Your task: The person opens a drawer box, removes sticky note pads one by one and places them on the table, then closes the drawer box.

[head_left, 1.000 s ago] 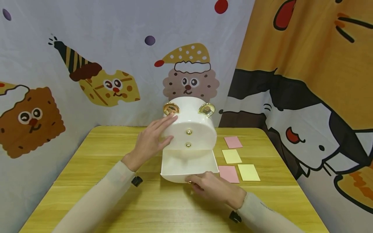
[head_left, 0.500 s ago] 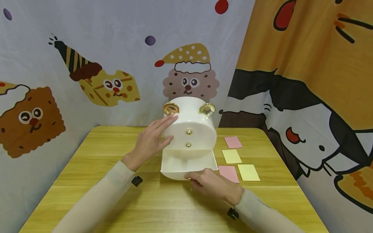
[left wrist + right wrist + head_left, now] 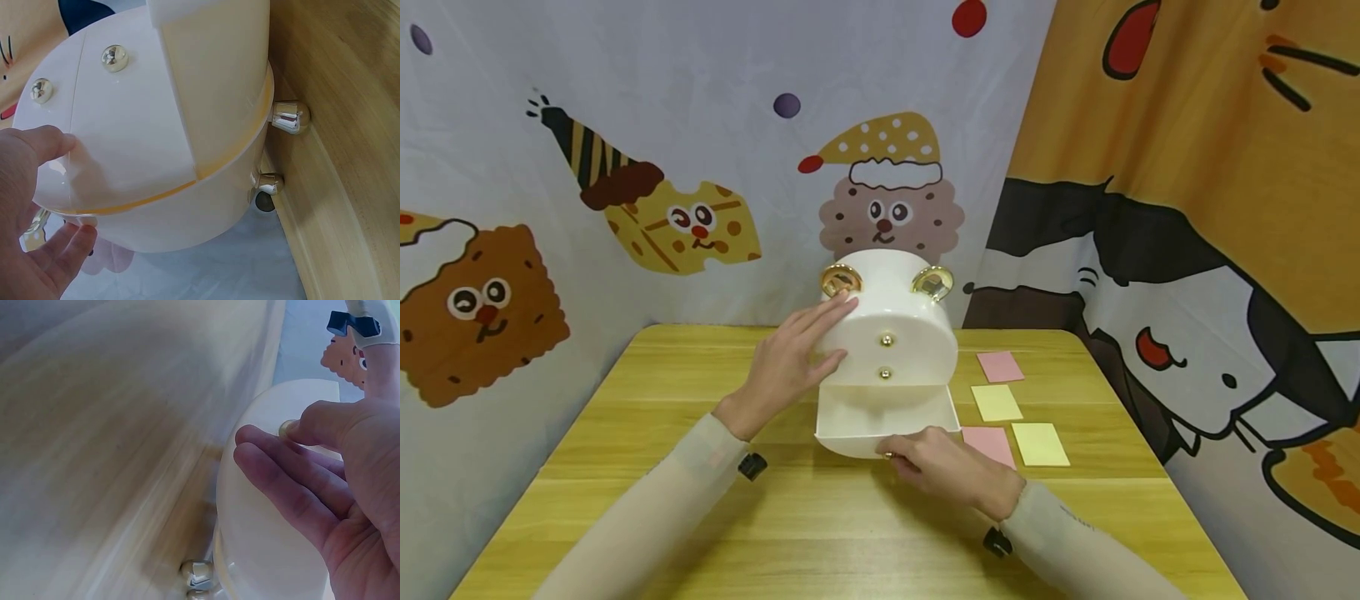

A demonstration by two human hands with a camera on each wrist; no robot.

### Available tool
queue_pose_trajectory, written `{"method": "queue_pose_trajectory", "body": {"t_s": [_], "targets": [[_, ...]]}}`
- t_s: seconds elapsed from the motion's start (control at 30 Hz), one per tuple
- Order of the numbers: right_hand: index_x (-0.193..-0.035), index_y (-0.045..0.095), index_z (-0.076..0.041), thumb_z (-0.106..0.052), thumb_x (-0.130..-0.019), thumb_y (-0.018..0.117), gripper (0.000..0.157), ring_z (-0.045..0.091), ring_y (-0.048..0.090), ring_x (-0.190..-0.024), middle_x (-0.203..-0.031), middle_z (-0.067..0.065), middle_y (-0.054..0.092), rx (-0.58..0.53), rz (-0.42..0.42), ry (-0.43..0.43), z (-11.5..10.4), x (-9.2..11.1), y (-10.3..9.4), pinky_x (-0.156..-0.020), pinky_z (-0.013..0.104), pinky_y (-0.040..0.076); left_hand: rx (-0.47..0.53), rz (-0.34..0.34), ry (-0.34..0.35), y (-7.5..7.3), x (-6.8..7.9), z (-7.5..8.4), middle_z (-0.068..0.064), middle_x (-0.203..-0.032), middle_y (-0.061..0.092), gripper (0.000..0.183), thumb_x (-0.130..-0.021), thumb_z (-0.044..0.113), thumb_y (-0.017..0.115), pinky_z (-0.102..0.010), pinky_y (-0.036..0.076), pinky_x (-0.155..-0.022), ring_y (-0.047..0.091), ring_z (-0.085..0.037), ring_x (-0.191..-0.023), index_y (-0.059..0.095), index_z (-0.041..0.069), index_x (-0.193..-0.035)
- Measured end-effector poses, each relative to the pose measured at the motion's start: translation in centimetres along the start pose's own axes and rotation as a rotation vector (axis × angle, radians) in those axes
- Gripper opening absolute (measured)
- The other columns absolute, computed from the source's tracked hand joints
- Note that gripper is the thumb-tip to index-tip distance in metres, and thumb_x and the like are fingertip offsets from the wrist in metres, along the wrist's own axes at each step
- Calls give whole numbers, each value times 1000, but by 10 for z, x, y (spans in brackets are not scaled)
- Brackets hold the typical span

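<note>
A white rounded drawer box [image 3: 887, 287] with gold ear-shaped trims stands on the table, its bottom drawer [image 3: 880, 412] pulled out with nothing seen inside. My left hand [image 3: 786, 358] lies against the box's left side; in the left wrist view its thumb [image 3: 53, 142] touches the front face and its fingers [image 3: 65, 253] reach the curved side, fairly straight. At the drawer front, my right hand [image 3: 951, 467] pinches the gold knob [image 3: 287, 428] between thumb and forefinger. Two more gold knobs sit on the upper drawer fronts.
Pink and yellow sticky notes [image 3: 996, 402] lie on the wooden table [image 3: 700, 533] right of the box, the nearest pink one partly behind my right hand. A cartoon-printed cloth [image 3: 700, 125] hangs behind. Small gold feet [image 3: 291, 117] support the box.
The bottom drawer has slid a little inward toward the box, my right hand moving forward with its knob. My left hand has kept its place.
</note>
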State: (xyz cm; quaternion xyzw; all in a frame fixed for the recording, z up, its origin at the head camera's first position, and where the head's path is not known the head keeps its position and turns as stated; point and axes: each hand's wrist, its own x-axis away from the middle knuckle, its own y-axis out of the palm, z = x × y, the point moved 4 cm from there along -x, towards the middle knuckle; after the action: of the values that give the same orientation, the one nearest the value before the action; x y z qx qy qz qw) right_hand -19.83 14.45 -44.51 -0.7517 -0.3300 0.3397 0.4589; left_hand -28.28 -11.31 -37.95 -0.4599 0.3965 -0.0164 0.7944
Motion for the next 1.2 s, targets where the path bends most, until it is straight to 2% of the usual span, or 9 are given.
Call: {"method": "queue_pose_trajectory", "body": {"t_s": [0.4,0.63,1.0,1.2], "targets": [[-131,82,-12,3,-107,74,29,-7,51,-72,-92,-8,77,14,12,3,8,-5,0,-62,6,41,4,11,10,-1,-1,3,1,-182,56,85,-102,25,94,-30,59,-58,71,-38,-146,53,29,-177],[-128,84,-10,1,-108,75,24,-4,54,-74,-97,-2,83,19,30,2,15,-10,0,-66,8,45,9,10,8,-2,-1,5,1,-182,56,84,-103,25,93,-29,57,-57,71,-37,-146,53,29,-176],[-131,82,-9,0,-111,73,24,-5,56,-76,-97,-1,83,-13,12,11,22,-15,-2,-68,10,48,9,10,6,-2,-1,4,2,-183,55,85,-103,25,94,-31,58,-57,70,-37,-148,52,30,-177],[-130,83,-10,0,-110,74,24,-6,55,-75,-92,-7,78,-11,12,14,25,-18,0,-67,9,47,6,3,0,-2,-1,3,3,-183,54,86,-103,25,93,-33,61,-59,69,-37,-149,52,31,-178]]}}
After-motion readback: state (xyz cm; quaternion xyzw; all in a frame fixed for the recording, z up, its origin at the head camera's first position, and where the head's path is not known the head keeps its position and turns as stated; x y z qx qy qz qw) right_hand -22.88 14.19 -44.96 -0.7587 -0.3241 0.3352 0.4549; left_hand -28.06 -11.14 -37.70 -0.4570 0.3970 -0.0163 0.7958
